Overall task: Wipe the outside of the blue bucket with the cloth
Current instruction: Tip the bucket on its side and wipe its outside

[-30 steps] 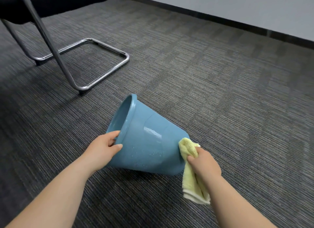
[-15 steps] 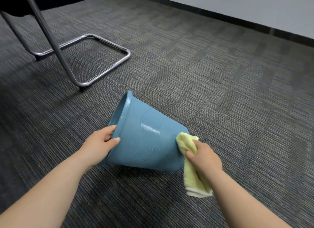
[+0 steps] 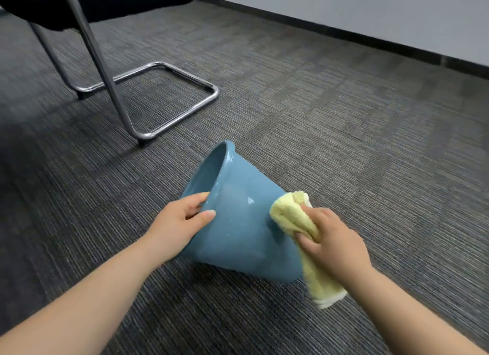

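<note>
Chair (image 3: 111, 71) with chrome sled frame, black seat, on grey striped carpet (image 3: 344, 132); dark baseboard (image 3: 344, 38) under pale wall (image 3: 370, 7).

The bucket (image 3: 238, 238) lies tipped on its side on the floor (image 3: 344, 142) before me, mouth to the left, base to the right. My left hand (image 3: 177, 227) holds its rim; my right hand (image 3: 333, 246) presses the cloth (image 3: 288, 214) against its base end. A chair (image 3: 105, 74) stands behind, to the left; the wall (image 3: 370, 10) lies beyond

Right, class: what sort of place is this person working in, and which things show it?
Probably an office or meeting room: grey carpet tiles, a chrome-framed chair and a plain wall with dark skirting.
</note>
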`<control>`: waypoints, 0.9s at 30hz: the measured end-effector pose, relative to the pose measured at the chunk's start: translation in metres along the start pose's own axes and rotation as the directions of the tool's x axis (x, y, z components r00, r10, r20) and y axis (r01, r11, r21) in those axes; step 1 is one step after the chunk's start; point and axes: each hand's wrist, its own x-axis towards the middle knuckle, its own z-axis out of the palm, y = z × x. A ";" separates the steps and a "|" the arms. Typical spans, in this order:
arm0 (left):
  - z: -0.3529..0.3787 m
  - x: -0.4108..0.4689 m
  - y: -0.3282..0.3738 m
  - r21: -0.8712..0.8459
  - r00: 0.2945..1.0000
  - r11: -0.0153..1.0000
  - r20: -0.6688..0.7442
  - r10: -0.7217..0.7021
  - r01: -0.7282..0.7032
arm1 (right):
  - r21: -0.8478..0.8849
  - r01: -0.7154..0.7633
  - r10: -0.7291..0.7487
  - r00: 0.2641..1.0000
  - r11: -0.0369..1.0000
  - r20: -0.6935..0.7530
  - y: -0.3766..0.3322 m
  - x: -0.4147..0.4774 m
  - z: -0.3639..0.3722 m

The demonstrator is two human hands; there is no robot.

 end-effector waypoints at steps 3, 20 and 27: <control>0.006 0.002 0.000 -0.020 0.998 0.998 0.034 0.054 -0.053 | 0.023 0.211 -0.208 0.972 0.977 -0.106 -0.024 -0.004 -0.001; 0.016 0.002 -0.010 -0.207 0.998 0.978 0.059 0.024 -0.011 | -0.234 0.289 -0.321 0.940 0.928 -0.114 -0.044 -0.005 -0.005; 0.011 0.001 -0.016 -0.222 1.000 0.975 0.017 0.017 -0.013 | -0.282 0.406 -0.420 0.908 0.869 0.014 -0.056 -0.015 0.010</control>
